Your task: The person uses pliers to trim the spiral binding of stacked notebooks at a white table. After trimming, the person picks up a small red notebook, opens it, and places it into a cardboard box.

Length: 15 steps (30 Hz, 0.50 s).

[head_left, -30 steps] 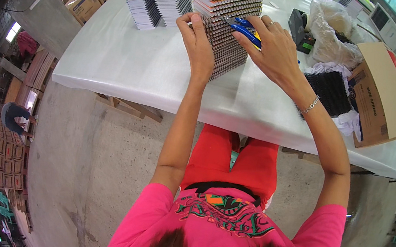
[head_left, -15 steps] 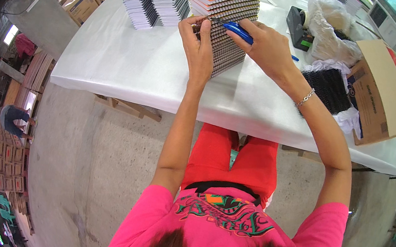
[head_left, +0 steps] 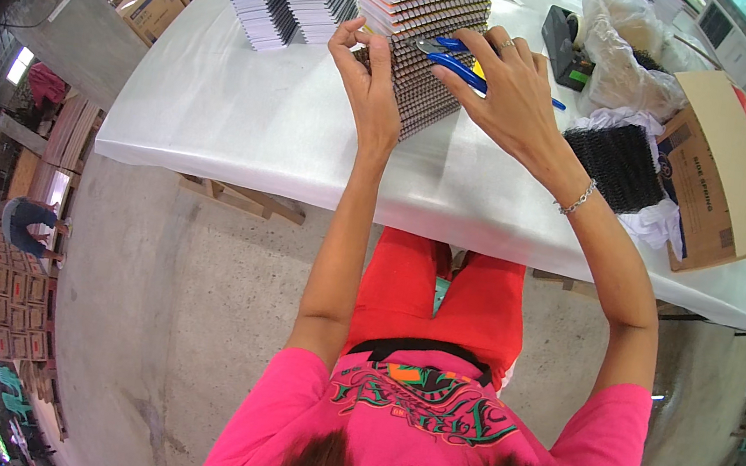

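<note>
Centre top of the frame: my right hand (head_left: 512, 93) has its fingers (head_left: 496, 47) closed round a pair of blue-handled cutters (head_left: 462, 72), whose handles stand spread and whose metal head points left, in front of a stack of spiral-bound notebooks (head_left: 439, 17). My left hand (head_left: 371, 91) is at the near left edge of this stack, thumb and index finger slightly apart; I cannot tell whether they grip anything. The stack stands on the white desk (head_left: 238, 112), its coiled spines toward me and an orange cover uppermost.

Upper left of the frame: two further notebook stacks (head_left: 257, 3), side by side, with dark spines. Upper right: a black bundle of coils (head_left: 615, 169) on white wrapping, an open cardboard box (head_left: 713, 188) just beside it, and a translucent plastic bag (head_left: 616, 48) above. Far left: a person (head_left: 23, 225) bending near stacked brown cartons (head_left: 6, 303).
</note>
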Tool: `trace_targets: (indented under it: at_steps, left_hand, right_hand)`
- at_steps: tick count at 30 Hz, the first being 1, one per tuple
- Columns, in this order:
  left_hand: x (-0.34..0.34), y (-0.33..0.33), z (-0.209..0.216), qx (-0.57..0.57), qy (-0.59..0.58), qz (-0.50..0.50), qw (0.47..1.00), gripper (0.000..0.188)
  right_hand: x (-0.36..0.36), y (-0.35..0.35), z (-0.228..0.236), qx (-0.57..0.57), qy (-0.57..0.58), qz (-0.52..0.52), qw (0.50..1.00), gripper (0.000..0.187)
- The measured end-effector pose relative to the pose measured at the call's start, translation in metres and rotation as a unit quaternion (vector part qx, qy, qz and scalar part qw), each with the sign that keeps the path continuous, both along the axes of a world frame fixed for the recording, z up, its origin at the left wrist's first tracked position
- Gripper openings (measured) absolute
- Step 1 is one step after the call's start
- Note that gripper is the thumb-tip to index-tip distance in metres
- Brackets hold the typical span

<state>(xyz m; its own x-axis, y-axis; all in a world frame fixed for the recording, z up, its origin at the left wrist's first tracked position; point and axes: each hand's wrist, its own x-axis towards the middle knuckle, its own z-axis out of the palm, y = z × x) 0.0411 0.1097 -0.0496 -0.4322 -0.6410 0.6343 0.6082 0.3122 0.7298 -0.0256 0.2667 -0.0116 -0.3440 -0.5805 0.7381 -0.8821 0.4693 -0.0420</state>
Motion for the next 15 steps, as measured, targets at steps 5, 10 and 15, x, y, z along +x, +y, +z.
trace_targets:
  at_steps: [5, 10, 15]
  left_hand:
    - [-0.002, -0.008, -0.012, -0.046, -0.032, 0.03, 0.998, 0.034]
    - [-0.001, -0.006, -0.01, -0.048, -0.039, 0.04, 0.997, 0.033]
    - [-0.001, -0.006, -0.013, -0.056, -0.058, 0.049, 0.996, 0.033]
  right_hand:
    - [-0.001, -0.007, -0.001, 0.001, 0.001, 0.001, 1.0, 0.055]
    - [0.0, -0.011, 0.003, 0.008, -0.02, 0.015, 1.0, 0.047]
    - [0.01, -0.01, 0.005, 0.037, -0.129, 0.0, 0.991, 0.045]
